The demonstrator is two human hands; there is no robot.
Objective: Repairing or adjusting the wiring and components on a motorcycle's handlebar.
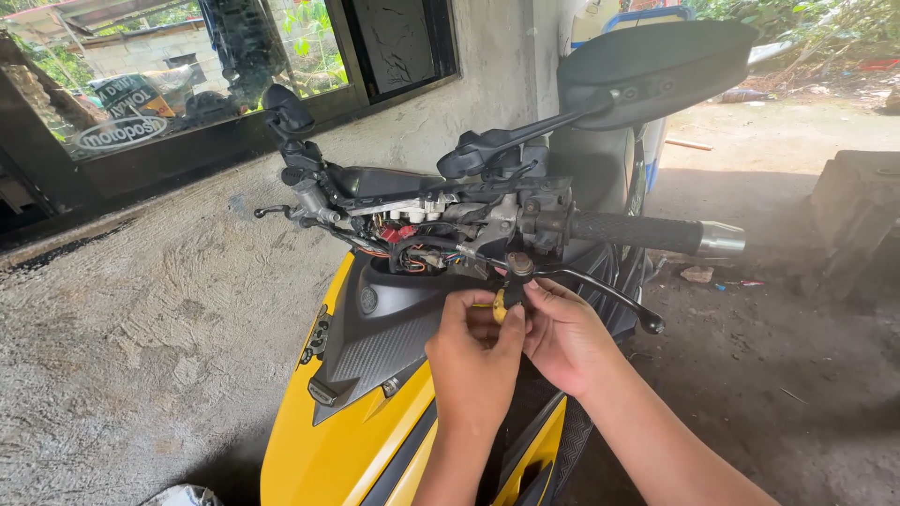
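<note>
Hands [511,337] below brake lever [600,290], wiring [408,245] exposed.

A rough grey wall [141,309] stands beside the bike, with a dark window [187,75] set in it. A grey stone block [858,201] sits on the dirt ground [750,375], far from the wall.

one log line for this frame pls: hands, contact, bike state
left hand: pinching small yellow part | right hand: fingertips at same part, under black brake lever | yellow scooter: handlebar cover off, wiring exposed
</note>
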